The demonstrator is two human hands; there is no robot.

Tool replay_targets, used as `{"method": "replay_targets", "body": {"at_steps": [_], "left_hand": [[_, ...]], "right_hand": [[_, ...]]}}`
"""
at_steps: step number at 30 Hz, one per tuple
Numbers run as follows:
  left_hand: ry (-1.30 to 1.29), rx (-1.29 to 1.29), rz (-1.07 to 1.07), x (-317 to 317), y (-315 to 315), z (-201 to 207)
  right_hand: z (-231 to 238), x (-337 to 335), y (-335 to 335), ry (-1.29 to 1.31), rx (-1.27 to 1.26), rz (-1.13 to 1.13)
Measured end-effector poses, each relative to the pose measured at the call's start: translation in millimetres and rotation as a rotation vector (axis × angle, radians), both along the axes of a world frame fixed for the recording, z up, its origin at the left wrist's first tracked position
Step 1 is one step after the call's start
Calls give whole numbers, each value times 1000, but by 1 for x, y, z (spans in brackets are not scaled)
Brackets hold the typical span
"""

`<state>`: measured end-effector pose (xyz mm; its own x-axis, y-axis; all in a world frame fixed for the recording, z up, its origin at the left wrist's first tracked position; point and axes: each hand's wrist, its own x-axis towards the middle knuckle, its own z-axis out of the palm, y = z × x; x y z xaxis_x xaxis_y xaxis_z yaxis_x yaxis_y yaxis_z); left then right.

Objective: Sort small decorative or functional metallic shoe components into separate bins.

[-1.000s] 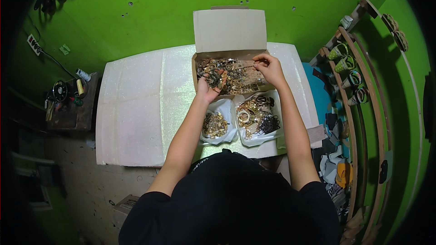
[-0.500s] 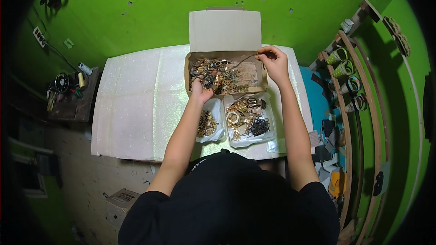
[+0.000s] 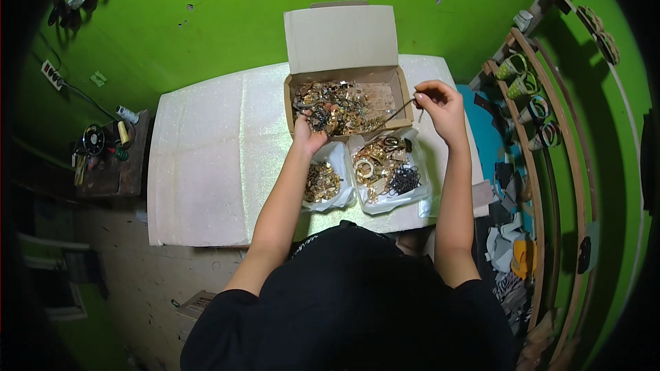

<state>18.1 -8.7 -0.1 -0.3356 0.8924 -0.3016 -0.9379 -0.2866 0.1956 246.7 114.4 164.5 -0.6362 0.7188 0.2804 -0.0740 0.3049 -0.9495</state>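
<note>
An open cardboard box (image 3: 404, 89) holds a heap of mixed gold, silver and dark metal trinkets (image 3: 344, 96). My left hand (image 3: 308, 136) reaches over its front left side, palm up, cupping a clump of dark and gold trinkets (image 3: 318, 121). Its fingers are partly buried among the pieces. Off the box's right side, my right hand (image 3: 442, 106) pinches one end of a thin dark cord or chain (image 3: 397, 115). That strand slants down leftward to the box's front edge, its far end hard to make out.
Nearer me, a plastic-lined tray (image 3: 418, 194) carries gold trinkets and a dark beaded bundle. Beside it, another lined tray (image 3: 347, 196) holds small gold pieces. All stand on a pale glittery tabletop (image 3: 199, 158). A wooden rack (image 3: 529, 185) with sandals stands at right; a side table (image 3: 113, 175) at left.
My right hand has moved right and toward me, drawing the strand out past the box's right edge. My left hand stays at the box's front left with its clump. The view has shifted slightly.
</note>
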Motion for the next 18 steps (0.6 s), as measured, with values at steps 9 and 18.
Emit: {"method": "replay_targets", "body": {"at_steps": [9,18], "left_hand": [[-39,56,-87,-5,-1,-3],[-105,28,-100,-6,1,-10]], "right_hand": [[-50,45,-51,7,-247,-195],[-102,75,-57,-69,-255,-411]]}}
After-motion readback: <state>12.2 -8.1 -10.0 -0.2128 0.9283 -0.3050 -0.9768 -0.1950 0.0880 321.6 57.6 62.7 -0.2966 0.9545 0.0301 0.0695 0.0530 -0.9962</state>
